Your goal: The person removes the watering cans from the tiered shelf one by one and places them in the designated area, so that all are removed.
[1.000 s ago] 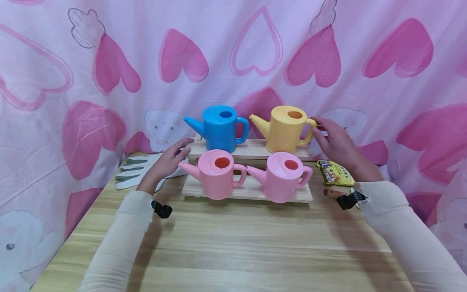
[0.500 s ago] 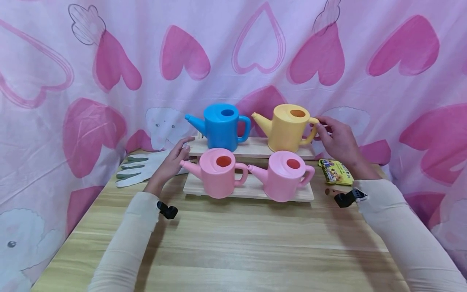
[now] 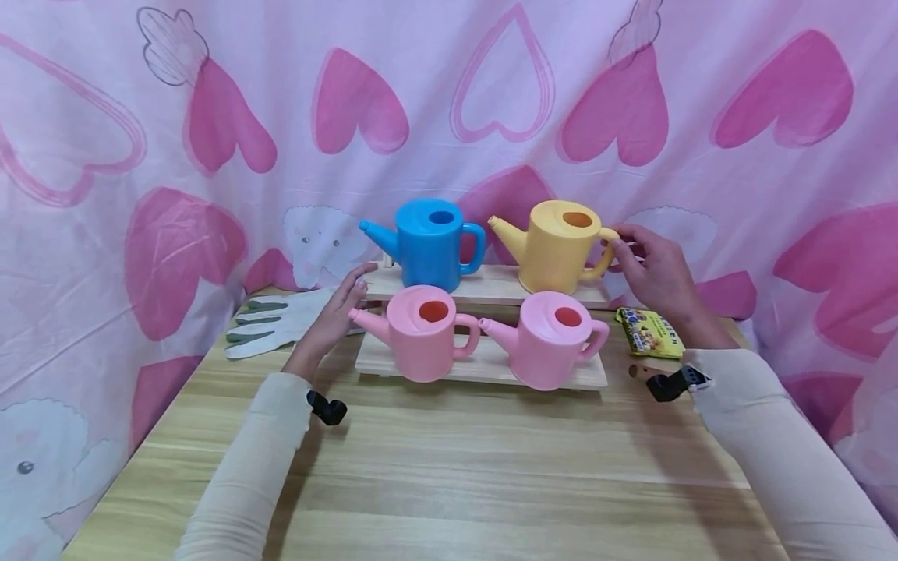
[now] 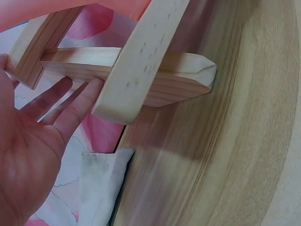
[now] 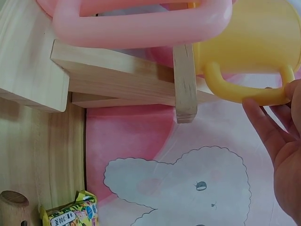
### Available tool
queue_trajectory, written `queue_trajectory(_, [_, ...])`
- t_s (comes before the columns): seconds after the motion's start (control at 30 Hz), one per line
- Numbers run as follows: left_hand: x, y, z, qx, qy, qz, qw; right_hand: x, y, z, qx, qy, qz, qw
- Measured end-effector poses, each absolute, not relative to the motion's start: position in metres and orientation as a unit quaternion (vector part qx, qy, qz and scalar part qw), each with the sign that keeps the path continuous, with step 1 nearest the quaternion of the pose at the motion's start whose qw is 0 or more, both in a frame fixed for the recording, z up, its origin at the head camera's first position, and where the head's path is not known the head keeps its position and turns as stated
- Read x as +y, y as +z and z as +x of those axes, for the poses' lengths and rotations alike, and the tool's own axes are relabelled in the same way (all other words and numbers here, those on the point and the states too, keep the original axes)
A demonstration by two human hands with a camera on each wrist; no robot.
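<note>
A two-tier wooden stand [image 3: 484,366] bears toy-like plastic watering cans. On its upper tier stand a blue watering can [image 3: 428,249] and a yellow watering can [image 3: 554,253]. Below them are two pink watering cans, one on the left [image 3: 421,343] and one on the right [image 3: 543,351]. My right hand [image 3: 655,269] pinches the handle of the yellow can; in the right wrist view, thumb and fingers meet around the yellow handle [image 5: 230,94]. My left hand [image 4: 42,127] has its fingers stretched out, fingertips at the stand's side rail [image 4: 84,56].
A pale glove with green fingers [image 3: 270,327] lies left of the stand, partly behind my left hand. To the right lie a yellow printed packet [image 3: 648,333] and a wooden handle [image 3: 640,372], half covered by my wrist camera. A heart-patterned curtain [image 3: 435,101] hangs behind the table [image 3: 463,467].
My right hand's fingers have closed in on the yellow can's handle. My left hand has shifted slightly right along the stand's end. The cans have kept their places on the tiers.
</note>
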State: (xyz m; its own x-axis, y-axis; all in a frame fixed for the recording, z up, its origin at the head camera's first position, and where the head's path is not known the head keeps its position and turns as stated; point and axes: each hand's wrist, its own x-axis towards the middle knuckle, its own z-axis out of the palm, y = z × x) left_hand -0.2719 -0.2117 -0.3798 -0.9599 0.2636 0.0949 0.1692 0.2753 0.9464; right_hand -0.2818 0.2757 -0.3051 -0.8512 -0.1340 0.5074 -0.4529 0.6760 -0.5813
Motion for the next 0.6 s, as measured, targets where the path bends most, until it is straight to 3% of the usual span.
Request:
queue_trajectory(0.23, [-0.212, -0.382, -0.272, 0.794, 0.592, 0.134, 0.040, 0.274, -0.303, -0.282, -0.886, 0.369, 0.165, 0.228])
queue_trajectory(0.6, [-0.215, -0.383, -0.275, 0.777, 0.612, 0.136, 0.049, 0.269, -0.282, -0.276, -0.874, 0.350, 0.142, 0.304])
